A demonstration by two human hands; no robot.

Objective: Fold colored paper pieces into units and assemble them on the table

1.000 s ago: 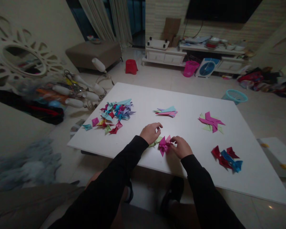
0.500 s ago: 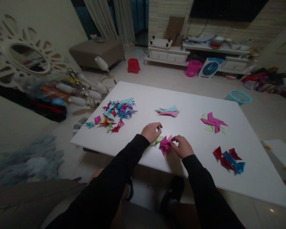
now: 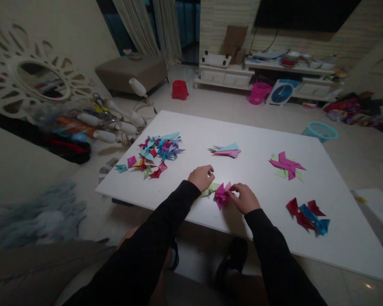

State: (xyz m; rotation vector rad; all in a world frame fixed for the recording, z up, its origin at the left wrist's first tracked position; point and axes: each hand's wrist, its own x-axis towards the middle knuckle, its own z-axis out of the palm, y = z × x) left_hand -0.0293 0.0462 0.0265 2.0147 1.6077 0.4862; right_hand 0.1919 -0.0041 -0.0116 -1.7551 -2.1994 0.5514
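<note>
Near the front edge of the white table (image 3: 178, 204) lies a magenta folded paper piece (image 3: 221, 195) with pointed flaps, a lighter pink part showing at its upper right. My right hand (image 3: 245, 199) pinches its right side between thumb and fingertips. Just left of it is a light green folded paper piece (image 3: 210, 189), partly hidden by my left hand. Above the green piece, my left hand (image 3: 201, 177) rests with fingers curled and a gap between thumb and forefinger; nothing shows in it.
A heap of colourful folded paper pieces (image 3: 162, 148) sits at the left. Flat folded strips (image 3: 226, 150) lie behind my hands. To the right are a magenta and green pinwheel-like arrangement (image 3: 287, 165) and red and blue folded pieces (image 3: 312, 216). A lamp with white shades (image 3: 126, 127) stands beyond the left edge.
Almost nothing differs. My left hand has shifted very slightly left, while my right hand stays at the magenta paper. The whole view sits a few pixels lower.
</note>
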